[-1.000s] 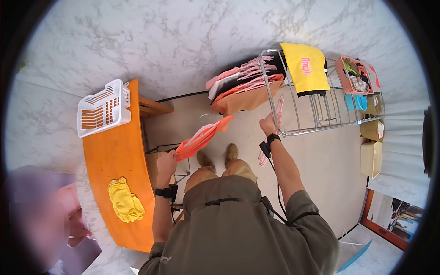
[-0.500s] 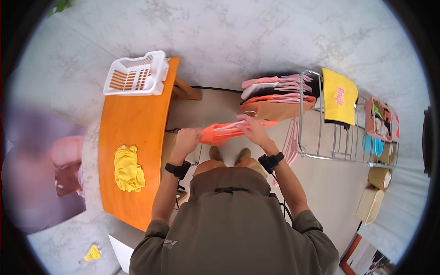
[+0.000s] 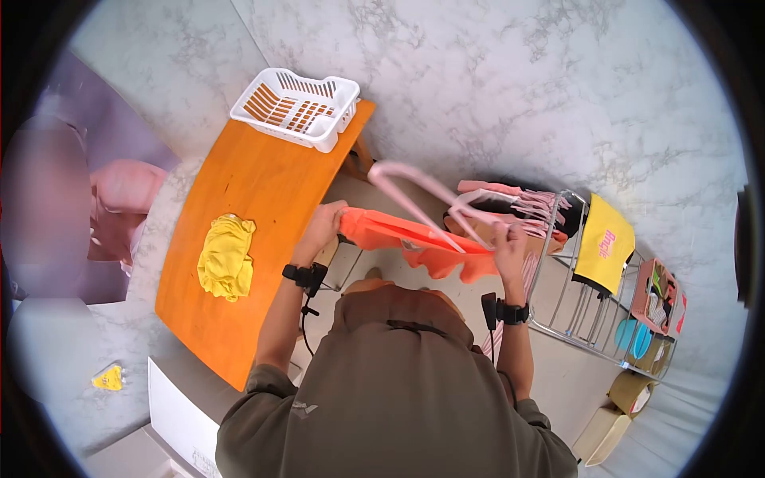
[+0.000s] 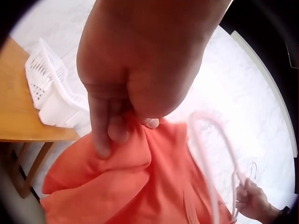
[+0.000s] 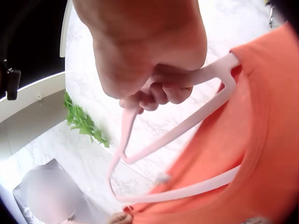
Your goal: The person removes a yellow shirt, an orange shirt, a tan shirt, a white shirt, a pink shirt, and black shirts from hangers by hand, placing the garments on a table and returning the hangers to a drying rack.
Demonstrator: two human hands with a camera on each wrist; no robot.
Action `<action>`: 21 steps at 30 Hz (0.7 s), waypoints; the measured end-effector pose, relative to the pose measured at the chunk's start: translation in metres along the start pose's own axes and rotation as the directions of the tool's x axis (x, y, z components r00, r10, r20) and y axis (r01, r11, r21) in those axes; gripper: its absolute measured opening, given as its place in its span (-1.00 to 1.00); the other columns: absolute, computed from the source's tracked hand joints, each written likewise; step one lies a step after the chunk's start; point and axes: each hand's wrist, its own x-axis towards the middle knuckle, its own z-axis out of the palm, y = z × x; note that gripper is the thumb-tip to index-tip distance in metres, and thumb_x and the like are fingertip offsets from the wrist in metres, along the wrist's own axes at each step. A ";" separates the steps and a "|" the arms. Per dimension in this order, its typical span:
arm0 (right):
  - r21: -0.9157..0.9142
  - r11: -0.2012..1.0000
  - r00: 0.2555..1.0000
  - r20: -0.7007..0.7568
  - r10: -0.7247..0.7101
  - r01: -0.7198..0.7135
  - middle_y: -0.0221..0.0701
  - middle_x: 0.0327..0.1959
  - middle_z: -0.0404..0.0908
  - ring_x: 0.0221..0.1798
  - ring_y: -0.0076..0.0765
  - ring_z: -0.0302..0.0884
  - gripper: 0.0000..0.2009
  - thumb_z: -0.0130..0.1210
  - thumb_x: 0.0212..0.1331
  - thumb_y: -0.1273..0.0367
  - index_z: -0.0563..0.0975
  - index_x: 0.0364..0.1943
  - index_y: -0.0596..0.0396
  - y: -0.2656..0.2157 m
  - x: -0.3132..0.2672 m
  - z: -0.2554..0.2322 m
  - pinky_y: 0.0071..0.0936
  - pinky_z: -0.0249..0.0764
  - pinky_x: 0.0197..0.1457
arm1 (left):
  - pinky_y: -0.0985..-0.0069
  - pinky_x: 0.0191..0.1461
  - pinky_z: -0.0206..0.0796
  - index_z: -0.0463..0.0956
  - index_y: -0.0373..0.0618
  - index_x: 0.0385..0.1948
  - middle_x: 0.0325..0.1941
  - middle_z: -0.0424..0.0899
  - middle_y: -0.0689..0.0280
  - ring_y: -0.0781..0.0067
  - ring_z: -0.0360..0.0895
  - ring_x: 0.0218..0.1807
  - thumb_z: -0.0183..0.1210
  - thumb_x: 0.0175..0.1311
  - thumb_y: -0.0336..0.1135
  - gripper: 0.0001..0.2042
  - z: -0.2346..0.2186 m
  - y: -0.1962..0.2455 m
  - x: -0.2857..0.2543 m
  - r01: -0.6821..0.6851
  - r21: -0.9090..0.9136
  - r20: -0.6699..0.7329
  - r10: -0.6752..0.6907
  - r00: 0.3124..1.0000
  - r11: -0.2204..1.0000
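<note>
My left hand (image 3: pixel 323 229) pinches one end of an orange shirt (image 3: pixel 382 231), which stretches across in front of my body. In the left wrist view, the cloth hangs in folds below its fingers. The right hand (image 3: pixel 508 248) grips a pale pink clothes hanger (image 3: pixel 418 191) near its hook. One arm of the hanger sticks out of the shirt's neck opening, its outer end standing free. In the right wrist view, other parts of the pink hanger (image 5: pixel 182 128) run in under the orange cloth (image 5: pixel 275 140).
A crumpled yellow garment (image 3: pixel 227 259) and a white plastic basket (image 3: pixel 299 111) rest on the wooden table (image 3: pixel 263 183) at left. At right stands a metal drying rack (image 3: pixel 582 338) with several hung clothes, a yellow cloth (image 3: pixel 607 243) and a pink basket (image 3: pixel 655 299). A blurred person (image 3: pixel 119 191) is at far left.
My right hand has left the rack and taken hold of the hanger in the orange shirt. One hanger arm now stands out of the cloth. My view has turned, shifting table and rack.
</note>
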 end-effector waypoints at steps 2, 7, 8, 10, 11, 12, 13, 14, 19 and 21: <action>0.394 0.919 0.999 -0.034 -0.016 0.028 -0.55 -0.56 0.39 -0.54 -0.70 0.24 -0.88 -0.05 0.32 0.39 0.45 -0.21 0.15 -0.005 0.009 -0.003 -0.72 0.17 -0.50 | 0.16 -0.35 0.25 0.39 -0.25 -0.46 -0.47 0.46 -0.06 -0.17 0.41 -0.35 -0.05 0.27 -0.40 -0.86 0.001 -0.001 0.002 0.009 0.019 0.005 -0.009 1.000 1.000; 0.396 0.914 0.974 -0.225 0.001 0.091 -0.52 -0.46 0.37 -0.44 -0.68 0.24 -0.89 -0.10 0.34 0.41 0.38 -0.15 0.13 -0.035 0.017 0.019 -0.68 0.23 -0.39 | 0.19 -0.32 0.28 0.38 -0.28 -0.44 -0.45 0.44 -0.08 -0.23 0.37 -0.30 -0.04 0.26 -0.40 -0.86 -0.007 0.033 0.009 -0.091 -0.053 0.017 0.092 0.996 0.994; 0.506 0.840 0.947 -0.320 -0.027 0.196 -0.52 -0.46 0.37 -0.43 -0.67 0.24 -0.88 -0.10 0.34 0.41 0.37 -0.13 0.13 -0.043 0.020 0.021 -0.67 0.24 -0.37 | 0.19 -0.32 0.28 0.38 -0.28 -0.44 -0.45 0.44 -0.08 -0.23 0.37 -0.30 -0.04 0.26 -0.40 -0.86 -0.011 0.043 0.008 -0.085 -0.053 0.012 0.085 0.996 0.995; 0.603 0.722 0.902 -0.426 -0.066 0.338 -0.49 -0.44 0.37 -0.40 -0.64 0.25 -0.87 -0.12 0.35 0.41 0.35 -0.11 0.12 -0.054 0.026 0.021 -0.66 0.26 -0.31 | 0.27 -0.33 0.30 0.38 -0.28 -0.43 -0.48 0.42 -0.07 -0.20 0.38 -0.36 -0.06 0.27 -0.42 -0.87 -0.015 0.059 0.009 -0.043 0.019 0.118 0.041 0.992 0.999; 0.604 0.719 0.902 -0.425 -0.074 0.343 -0.49 -0.44 0.37 -0.40 -0.64 0.25 -0.87 -0.12 0.35 0.41 0.35 -0.11 0.12 -0.052 0.028 0.020 -0.66 0.26 -0.31 | 0.27 -0.33 0.30 0.38 -0.28 -0.43 -0.48 0.42 -0.07 -0.20 0.38 -0.36 -0.06 0.27 -0.42 -0.87 -0.013 0.055 0.008 -0.047 0.020 0.110 0.045 0.993 0.999; 0.541 0.789 0.921 -0.383 -0.076 0.290 -0.48 -0.43 0.36 -0.38 -0.61 0.24 -0.90 -0.13 0.36 0.41 0.34 -0.14 0.11 -0.044 0.030 0.020 -0.61 0.27 -0.28 | 0.31 -0.35 0.29 0.39 -0.29 -0.42 -0.51 0.41 -0.06 -0.15 0.38 -0.42 -0.07 0.28 -0.44 -0.87 -0.010 0.053 0.007 -0.050 -0.106 0.052 0.056 0.997 0.993; 0.468 0.853 0.937 -0.342 -0.065 0.231 -0.47 -0.42 0.36 -0.37 -0.59 0.24 -0.92 -0.14 0.37 0.41 0.32 -0.18 0.10 -0.038 0.029 0.020 -0.56 0.28 -0.26 | 0.35 -0.36 0.29 0.39 -0.29 -0.41 -0.54 0.39 -0.05 -0.09 0.38 -0.47 -0.07 0.28 -0.45 -0.88 -0.008 0.050 0.008 -0.055 -0.233 0.002 0.057 0.998 0.971; 0.377 0.919 0.946 -0.325 0.017 0.112 -0.47 -0.43 0.34 -0.37 -0.59 0.24 -0.91 -0.14 0.36 0.41 0.33 -0.14 0.10 -0.031 0.026 0.024 -0.58 0.28 -0.24 | 0.35 -0.36 0.29 0.39 -0.29 -0.41 -0.54 0.39 -0.05 -0.09 0.38 -0.47 -0.07 0.28 -0.45 -0.88 -0.009 0.046 0.008 -0.056 -0.234 0.006 0.059 0.998 0.971; 0.718 0.682 0.951 -0.287 0.114 0.135 -0.48 -0.45 0.33 -0.39 -0.58 0.23 -0.92 -0.12 0.36 0.38 0.33 -0.22 0.09 -0.014 0.014 0.049 -0.57 0.27 -0.28 | 0.44 -0.39 0.29 0.43 -0.29 -0.42 -0.64 0.43 0.20 0.38 0.41 -0.55 -0.07 0.31 -0.46 -0.86 -0.080 0.064 0.003 -0.004 -0.051 -0.334 -0.013 0.943 0.999; 0.784 0.597 0.945 -0.302 0.128 0.169 -0.48 -0.48 0.33 -0.41 -0.59 0.23 -0.91 -0.11 0.36 0.37 0.31 -0.17 0.06 0.003 0.023 0.038 -0.57 0.26 -0.33 | 0.45 -0.41 0.29 0.44 -0.29 -0.42 -0.64 0.45 0.23 0.44 0.41 -0.55 -0.07 0.32 -0.44 -0.85 -0.105 0.045 -0.003 0.009 -0.109 -0.413 -0.053 0.909 0.994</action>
